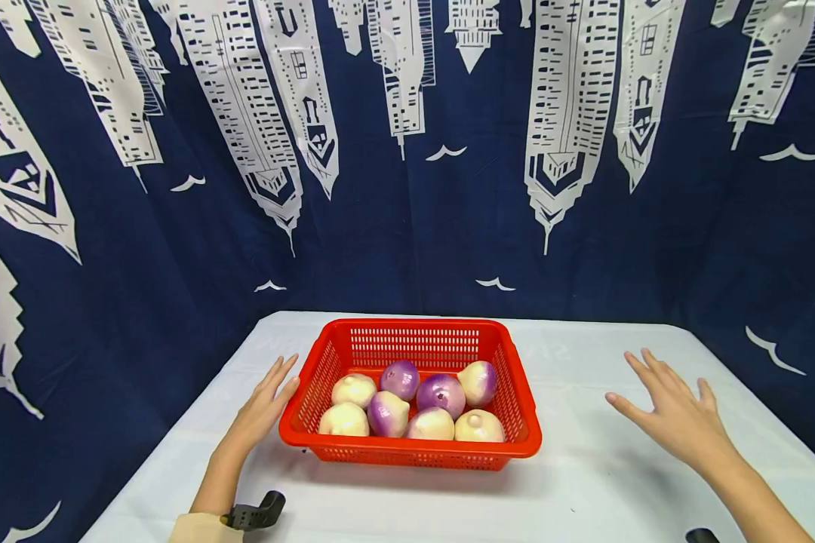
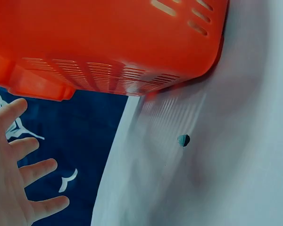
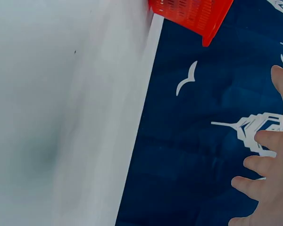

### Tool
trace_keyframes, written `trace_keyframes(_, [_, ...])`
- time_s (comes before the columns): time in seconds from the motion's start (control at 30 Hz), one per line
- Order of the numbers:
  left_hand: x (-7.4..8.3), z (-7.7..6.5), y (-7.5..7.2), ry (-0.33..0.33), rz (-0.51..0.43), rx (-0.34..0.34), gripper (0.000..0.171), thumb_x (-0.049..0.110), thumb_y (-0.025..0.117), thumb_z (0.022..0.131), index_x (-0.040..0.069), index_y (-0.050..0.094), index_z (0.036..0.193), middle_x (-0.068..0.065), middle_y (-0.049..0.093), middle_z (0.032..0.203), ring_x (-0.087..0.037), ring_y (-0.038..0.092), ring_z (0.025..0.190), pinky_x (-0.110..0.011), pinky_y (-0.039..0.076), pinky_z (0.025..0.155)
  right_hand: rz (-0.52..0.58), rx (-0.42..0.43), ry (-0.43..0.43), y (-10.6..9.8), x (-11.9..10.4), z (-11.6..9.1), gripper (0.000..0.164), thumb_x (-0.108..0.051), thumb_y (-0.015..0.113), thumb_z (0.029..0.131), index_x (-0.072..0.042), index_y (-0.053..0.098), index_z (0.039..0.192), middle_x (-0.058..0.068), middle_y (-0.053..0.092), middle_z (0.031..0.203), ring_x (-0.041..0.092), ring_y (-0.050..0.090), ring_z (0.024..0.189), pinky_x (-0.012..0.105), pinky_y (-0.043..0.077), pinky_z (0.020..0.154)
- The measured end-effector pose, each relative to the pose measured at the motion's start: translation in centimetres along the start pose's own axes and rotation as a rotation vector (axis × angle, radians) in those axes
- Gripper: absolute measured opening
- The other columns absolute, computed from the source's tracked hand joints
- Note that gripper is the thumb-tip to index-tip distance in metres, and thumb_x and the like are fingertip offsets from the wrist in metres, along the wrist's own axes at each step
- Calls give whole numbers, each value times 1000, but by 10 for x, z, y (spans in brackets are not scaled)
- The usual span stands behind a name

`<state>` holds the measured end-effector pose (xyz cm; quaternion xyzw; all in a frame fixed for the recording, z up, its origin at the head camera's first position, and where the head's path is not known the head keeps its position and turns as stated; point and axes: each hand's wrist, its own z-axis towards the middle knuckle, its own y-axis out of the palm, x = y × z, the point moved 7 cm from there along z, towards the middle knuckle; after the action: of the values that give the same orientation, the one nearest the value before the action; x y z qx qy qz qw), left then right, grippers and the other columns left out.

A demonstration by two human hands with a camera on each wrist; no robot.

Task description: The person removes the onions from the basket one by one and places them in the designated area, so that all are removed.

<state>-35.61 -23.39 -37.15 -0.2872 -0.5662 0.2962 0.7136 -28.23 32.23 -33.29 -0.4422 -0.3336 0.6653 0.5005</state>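
Note:
A red plastic basket with slotted walls stands on the white table, holding several purple-and-white turnips. Beside its left wall is my left hand, fingers extended, fingertips close to the rim. In the left wrist view those spread fingers show below the red basket, with nothing held. My right hand hovers over the table well to the right of the basket, fingers spread and holding nothing. The right wrist view shows the same hand at the right edge and a corner of the basket at the top.
The white table extends on both sides of the basket. A dark blue curtain with white building and bird prints hangs behind and around it. A small dark fragment lies on the table near the basket. A black strap is on my left wrist.

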Motion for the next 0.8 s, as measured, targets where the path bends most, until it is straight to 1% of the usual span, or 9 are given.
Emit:
trace_keyframes(0.17, [-3, -2, 3, 13, -75, 14, 57, 50, 33, 92, 28, 24, 143, -14, 12, 152, -42, 15, 136, -71, 14, 96, -1, 27, -28, -4, -9, -3, 81, -55, 50, 83, -10, 22, 143, 25, 21, 146, 47, 26, 127, 65, -13, 100])
trace_keyframes(0.27, [-3, -3, 4, 33, -126, 25, 56, 47, 34, 93, 26, 25, 143, -15, 13, 152, -41, 15, 137, -70, 14, 98, -10, 39, -40, -7, -15, -3, 82, -56, 51, 82, -11, 23, 143, 24, 24, 145, 47, 29, 125, 65, -12, 101])
trace_keyframes(0.47, [0, -5, 7, 87, -290, 22, 52, 35, 33, 95, 17, 25, 144, -18, 12, 151, -39, 9, 139, -67, 10, 102, -27, 65, -65, -11, -29, -4, 82, -57, 52, 80, -11, 25, 143, 23, 28, 144, 46, 32, 123, 64, -11, 102])
trace_keyframes(0.53, [1, -7, 9, 89, -348, 11, 52, 32, 32, 96, 16, 24, 144, -18, 13, 151, -38, 8, 139, -66, 8, 102, -27, 80, -79, -11, -34, -5, 81, -56, 53, 80, -12, 27, 142, 22, 29, 143, 45, 32, 123, 63, -12, 103])
trace_keyframes(0.6, [1, -8, 10, 84, -388, 0, 52, 32, 31, 96, 16, 23, 144, -16, 14, 151, -38, 8, 139, -66, 8, 103, -26, 95, -91, -11, -38, -6, 80, -56, 54, 80, -13, 27, 142, 22, 30, 143, 44, 31, 124, 62, -14, 103])
trace_keyframes(0.73, [4, -8, 12, 76, -438, -21, 53, 35, 30, 96, 17, 22, 145, -12, 15, 152, -36, 9, 139, -66, 8, 103, -19, 118, -111, -12, -46, -8, 78, -54, 55, 80, -14, 29, 142, 20, 32, 143, 43, 30, 126, 61, -13, 104])
trace_keyframes(0.8, [7, -8, 12, 81, -455, -18, 53, 36, 29, 96, 18, 22, 145, -11, 15, 152, -35, 9, 139, -65, 8, 103, -14, 123, -121, -12, -51, -9, 77, -54, 56, 79, -15, 30, 141, 19, 32, 143, 41, 30, 126, 61, -12, 104])
